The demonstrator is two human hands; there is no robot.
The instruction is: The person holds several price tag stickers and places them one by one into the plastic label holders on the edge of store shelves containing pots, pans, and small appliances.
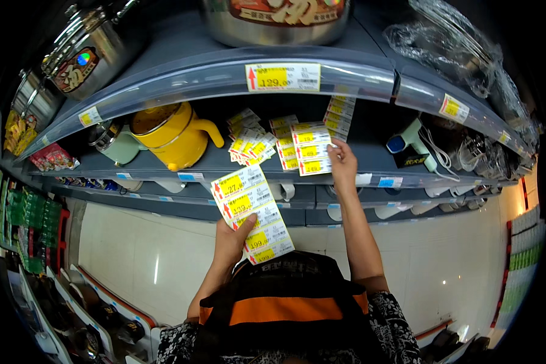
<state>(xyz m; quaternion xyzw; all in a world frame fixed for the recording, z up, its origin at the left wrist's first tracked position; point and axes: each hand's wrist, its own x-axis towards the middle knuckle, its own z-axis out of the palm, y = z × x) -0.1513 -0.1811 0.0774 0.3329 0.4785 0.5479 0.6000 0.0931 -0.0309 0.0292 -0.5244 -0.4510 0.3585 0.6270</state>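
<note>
My left hand (231,239) holds strips of yellow-and-white price labels (245,200), thumb on top, in front of the shelf's edge. My right hand (344,166) pinches the right edge of a shorter label strip (312,151) at the front of the middle shelf. Behind that strip, another row of labels (284,136) lies on the shelf. A longer strip (341,113) rests farther back on the right. To the left is a loose, overlapping pile of cut labels (250,141). Every label bears print and a red arrow.
A yellow electric pot (175,141) and a pale green pot (118,148) stand left on the shelf (227,175). At right lies a pale green hair dryer (412,143) with its cord. Overhead, a clear label rail (200,82) fronts the upper shelf, which carries a steel pot (273,34).
</note>
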